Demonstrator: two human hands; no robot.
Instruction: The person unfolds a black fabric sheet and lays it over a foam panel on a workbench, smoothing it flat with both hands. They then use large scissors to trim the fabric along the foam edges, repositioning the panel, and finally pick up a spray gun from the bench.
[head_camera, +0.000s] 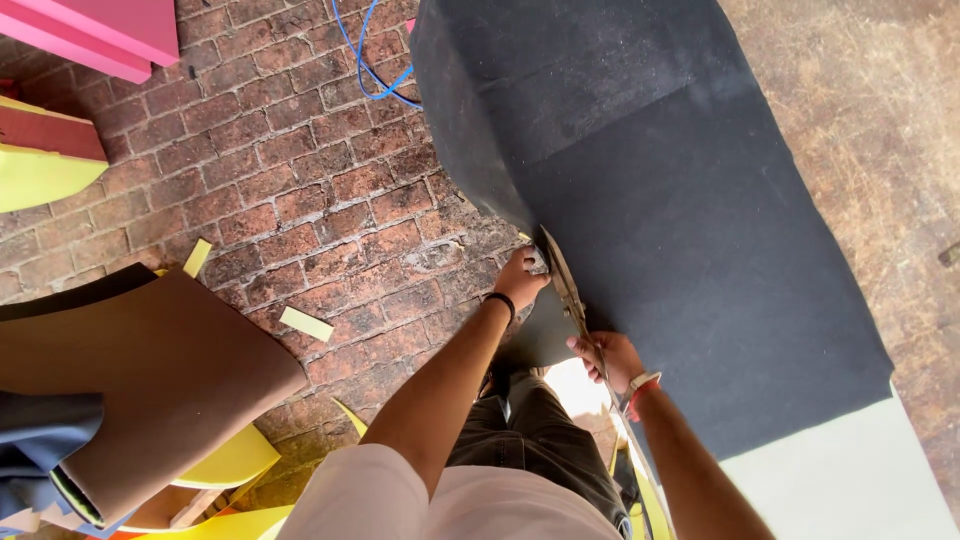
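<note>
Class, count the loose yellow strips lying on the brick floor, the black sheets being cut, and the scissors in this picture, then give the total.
Yellow strips: 2
Black sheet: 1
Scissors: 1
Total: 4

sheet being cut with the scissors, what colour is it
Black, or very dark charcoal: the sheet shows best in the head view.

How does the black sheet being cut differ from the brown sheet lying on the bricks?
The black sheet is far larger than the brown sheet. The black one is held by the left hand while the right hand works scissors through it; the brown one lies untouched, its edge curled over. Both look like flexible foam on the brick floor.
</note>
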